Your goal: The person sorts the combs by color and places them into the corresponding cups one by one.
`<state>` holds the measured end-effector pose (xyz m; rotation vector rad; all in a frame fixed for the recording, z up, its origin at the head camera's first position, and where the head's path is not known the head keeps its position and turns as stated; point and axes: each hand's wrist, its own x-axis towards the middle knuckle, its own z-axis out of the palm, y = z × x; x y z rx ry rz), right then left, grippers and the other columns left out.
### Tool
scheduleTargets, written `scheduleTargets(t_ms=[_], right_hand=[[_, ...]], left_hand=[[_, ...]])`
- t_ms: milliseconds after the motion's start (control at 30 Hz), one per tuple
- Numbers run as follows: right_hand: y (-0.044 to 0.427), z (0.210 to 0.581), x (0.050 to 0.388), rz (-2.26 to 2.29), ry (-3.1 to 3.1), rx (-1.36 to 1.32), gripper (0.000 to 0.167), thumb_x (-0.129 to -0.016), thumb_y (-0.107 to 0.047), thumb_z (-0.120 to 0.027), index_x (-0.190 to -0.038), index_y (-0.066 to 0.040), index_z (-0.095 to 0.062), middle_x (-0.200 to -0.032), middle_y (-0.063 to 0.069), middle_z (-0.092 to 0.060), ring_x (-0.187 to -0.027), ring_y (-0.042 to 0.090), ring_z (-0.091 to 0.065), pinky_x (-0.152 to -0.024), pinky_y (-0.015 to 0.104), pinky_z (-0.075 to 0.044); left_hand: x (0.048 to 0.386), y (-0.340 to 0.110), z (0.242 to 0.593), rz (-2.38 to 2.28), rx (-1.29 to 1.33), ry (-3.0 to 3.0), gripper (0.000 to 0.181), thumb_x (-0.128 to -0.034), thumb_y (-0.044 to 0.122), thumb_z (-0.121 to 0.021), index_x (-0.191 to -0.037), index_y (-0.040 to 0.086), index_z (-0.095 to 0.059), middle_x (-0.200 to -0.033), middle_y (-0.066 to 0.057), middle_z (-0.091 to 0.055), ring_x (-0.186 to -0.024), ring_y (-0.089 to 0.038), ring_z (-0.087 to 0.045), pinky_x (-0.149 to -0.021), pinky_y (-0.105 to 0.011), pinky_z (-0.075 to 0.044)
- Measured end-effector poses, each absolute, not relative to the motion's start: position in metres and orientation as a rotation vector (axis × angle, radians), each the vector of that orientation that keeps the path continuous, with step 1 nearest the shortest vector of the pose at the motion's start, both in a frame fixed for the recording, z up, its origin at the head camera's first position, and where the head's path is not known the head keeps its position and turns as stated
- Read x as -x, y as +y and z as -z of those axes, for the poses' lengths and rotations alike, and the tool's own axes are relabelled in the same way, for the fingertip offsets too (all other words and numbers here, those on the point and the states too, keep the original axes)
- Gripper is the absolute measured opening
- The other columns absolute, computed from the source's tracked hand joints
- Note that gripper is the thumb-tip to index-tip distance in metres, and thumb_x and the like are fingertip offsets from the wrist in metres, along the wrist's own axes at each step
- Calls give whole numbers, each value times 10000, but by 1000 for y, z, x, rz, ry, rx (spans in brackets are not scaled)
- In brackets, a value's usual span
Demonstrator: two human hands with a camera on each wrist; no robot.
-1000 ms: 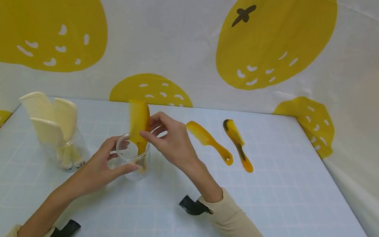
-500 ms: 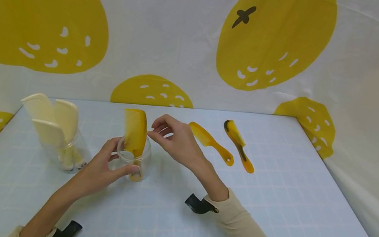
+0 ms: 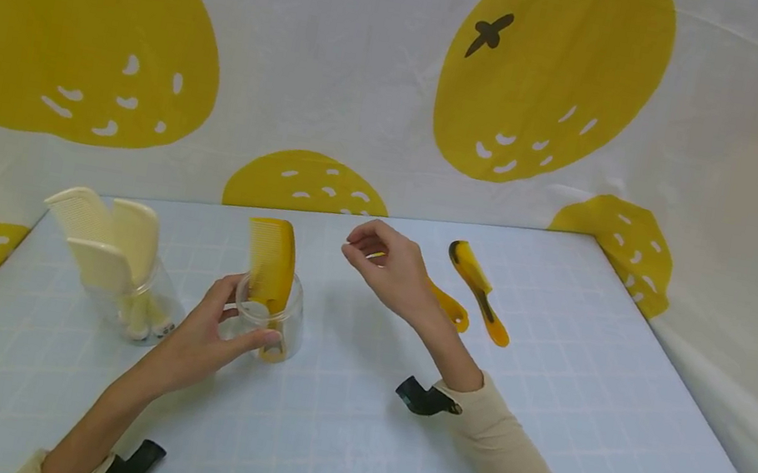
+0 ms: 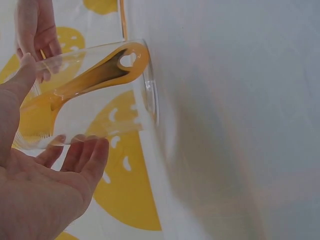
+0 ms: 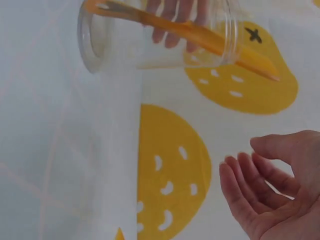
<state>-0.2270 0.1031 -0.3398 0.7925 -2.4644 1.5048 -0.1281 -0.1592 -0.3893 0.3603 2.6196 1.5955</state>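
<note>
On the desk (image 3: pixel 326 447), one comb (image 3: pixel 277 265) sits in the jar (image 3: pixel 293 321) between my left fingers (image 4: pixel 95 162); left, a second jar (image 3: pixel 167 305) with upright combs (image 3: pixel 134 234); right, two loose combs (image 3: pixel 471 268).

The clear jar (image 4: pixel 82 117) is held by the left hand (image 4: pixel 45 192) between the thumb (image 4: pixel 22 80) and curled fingers (image 4: pixel 96 160). A yellow comb (image 4: pixel 95 74) is contained aslant in it, with the holed, dark-streaked handle end placed at the base. The right hand (image 4: pixel 36 25) is seen behind, against yellow-printed white cloth (image 4: pixel 120 185), beside the pale bench (image 4: pixel 240 125).
</note>
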Motion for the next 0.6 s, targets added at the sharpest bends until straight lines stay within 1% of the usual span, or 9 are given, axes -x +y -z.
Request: scheduleTargets(t_ms=[300,400,600], right_hand=[[126,350,250,-1460,-2482,-635,182,-974,-128,-724,-1106,-15,-667,-1048,97,-706,-974,214,-678,-888,338,-590],[134,354,256,-1464,-2497,-566,206,-976,-121,-719,-1132,2,-664,-1066,113,-696,-992,232,-667,-911,348,-578],[143,362,267,-1468,-2523,-455,224,-976,-133,-716,-1146,1,-658,-1099,135,-684,-1019,262,-655,-933,369,-568]], left_hand=[[127,-160,391,-1604,-377,2613,810,-900,311,-820,-1499,75,-331,-1420,-111,-415,-1335,-306,-420,-1163,-601,-327],[127,-160,391,-1608,-385,2609,810,-903,304,-818,-1503,73,-326,-1427,-113,-412,-1335,-310,-419,-1165,-601,-325],[128,-160,391,-1598,-382,2617,822,-903,317,-816,-1508,74,-317,-1426,-111,-414,-1328,-305,-425,-1164,-608,-322]])
